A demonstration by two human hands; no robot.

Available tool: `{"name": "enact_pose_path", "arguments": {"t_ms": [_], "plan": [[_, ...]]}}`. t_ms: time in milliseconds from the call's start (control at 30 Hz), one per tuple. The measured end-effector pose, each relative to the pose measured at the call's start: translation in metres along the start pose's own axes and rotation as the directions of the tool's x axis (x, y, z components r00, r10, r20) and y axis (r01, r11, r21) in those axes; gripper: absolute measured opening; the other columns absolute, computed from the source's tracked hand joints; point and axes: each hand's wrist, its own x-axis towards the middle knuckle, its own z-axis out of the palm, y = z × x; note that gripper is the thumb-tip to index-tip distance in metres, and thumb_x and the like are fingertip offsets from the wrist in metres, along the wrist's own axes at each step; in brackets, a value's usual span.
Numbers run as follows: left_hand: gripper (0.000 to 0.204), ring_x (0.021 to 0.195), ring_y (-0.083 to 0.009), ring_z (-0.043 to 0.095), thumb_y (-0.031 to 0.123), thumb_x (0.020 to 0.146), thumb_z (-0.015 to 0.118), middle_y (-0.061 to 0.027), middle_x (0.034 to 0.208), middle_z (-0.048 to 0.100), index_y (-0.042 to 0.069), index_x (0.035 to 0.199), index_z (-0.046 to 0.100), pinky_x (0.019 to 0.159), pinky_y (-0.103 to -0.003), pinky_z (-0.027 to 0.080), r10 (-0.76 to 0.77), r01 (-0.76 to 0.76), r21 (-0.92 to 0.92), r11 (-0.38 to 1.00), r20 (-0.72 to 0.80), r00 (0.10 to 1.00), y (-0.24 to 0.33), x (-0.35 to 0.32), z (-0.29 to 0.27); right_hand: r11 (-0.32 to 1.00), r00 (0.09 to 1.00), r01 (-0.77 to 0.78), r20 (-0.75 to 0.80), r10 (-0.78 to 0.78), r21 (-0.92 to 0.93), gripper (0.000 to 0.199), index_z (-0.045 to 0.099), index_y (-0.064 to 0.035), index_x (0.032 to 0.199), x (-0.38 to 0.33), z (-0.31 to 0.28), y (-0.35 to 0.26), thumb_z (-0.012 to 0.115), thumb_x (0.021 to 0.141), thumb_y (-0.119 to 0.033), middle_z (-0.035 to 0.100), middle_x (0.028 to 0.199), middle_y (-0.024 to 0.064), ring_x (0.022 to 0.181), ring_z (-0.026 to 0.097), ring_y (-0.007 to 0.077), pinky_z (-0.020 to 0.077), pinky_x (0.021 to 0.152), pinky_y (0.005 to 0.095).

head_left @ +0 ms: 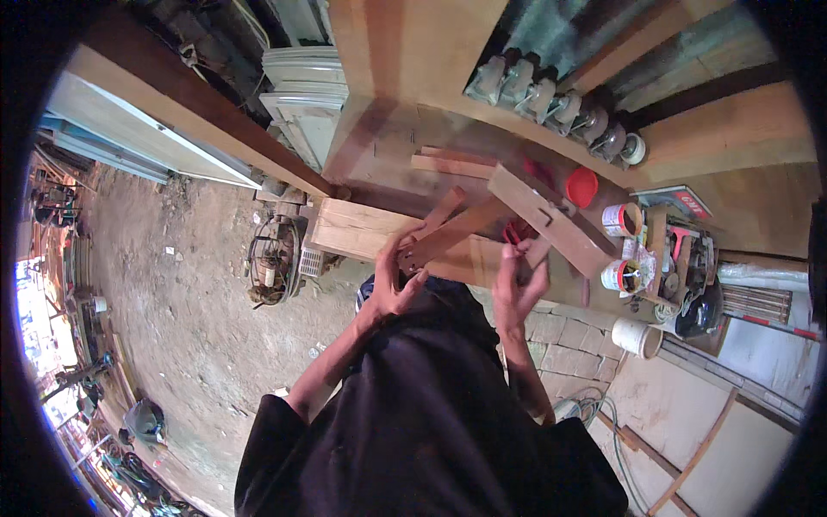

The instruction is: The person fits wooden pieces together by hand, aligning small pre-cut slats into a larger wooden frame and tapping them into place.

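Observation:
My left hand is closed around the near left end of a wooden frame, made of brown strips joined to a wider board with a small slot in it. The frame is tilted above the workbench. On its right side, my right hand pinches a short wooden end below the wider board. Something red shows just beyond the right fingertips, partly hidden by the wood. A thick light plank lies along the bench's near edge, behind my left hand.
Loose wood strips and a red bowl lie farther back on the bench. Open tins stand to the right, near a white bucket. Several caster wheels line a ledge. A motor-like machine sits on the floor at left.

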Motion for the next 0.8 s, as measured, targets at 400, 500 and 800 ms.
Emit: {"name": "enact_pose_path", "arguments": {"t_ms": [400, 500, 800], "plan": [[0.115, 0.099, -0.0195, 0.062, 0.095, 0.077, 0.015, -0.0126, 0.105, 0.068, -0.004, 0.104, 0.068, 0.087, -0.031, 0.046, -0.054, 0.085, -0.176, 0.981, 0.172, 0.984, -0.010, 0.051, -0.007, 0.950, 0.954, -0.076, 0.255, 0.158, -0.304, 0.023, 0.056, -0.0009, 0.094, 0.008, -0.037, -0.067, 0.073, 0.090, -0.015, 0.051, 0.075, -0.0004, 0.065, 0.046, 0.0066, 0.0397, 0.057, 0.0251], [0.115, 0.101, -0.0221, 0.062, 0.094, 0.078, 0.016, -0.0146, 0.104, 0.067, -0.005, 0.107, 0.067, 0.087, -0.033, 0.046, -0.036, 0.081, -0.180, 0.980, 0.240, 0.970, -0.031, 0.041, -0.009, 0.957, 0.925, -0.065, 0.343, 0.164, -0.281, 0.024, 0.055, -0.0024, 0.090, 0.006, -0.024, -0.058, 0.075, 0.089, -0.015, 0.053, 0.067, -0.0010, 0.058, 0.047, 0.0064, 0.0396, 0.052, 0.0252], [0.061, 0.083, -0.0263, 0.061, 0.048, 0.075, 0.076, -0.0137, 0.092, 0.061, 0.000, 0.111, 0.063, 0.073, -0.036, 0.048, 0.109, -0.119, 0.133, 0.984, 0.075, 0.991, 0.001, 0.036, -0.008, 0.947, 0.901, -0.229, 0.319, 0.293, -0.224, 0.018, 0.058, -0.0013, 0.091, -0.011, -0.017, -0.028, 0.066, 0.095, -0.017, 0.055, 0.069, 0.0014, 0.063, 0.054, 0.0095, 0.0435, 0.058, 0.0267]]}}
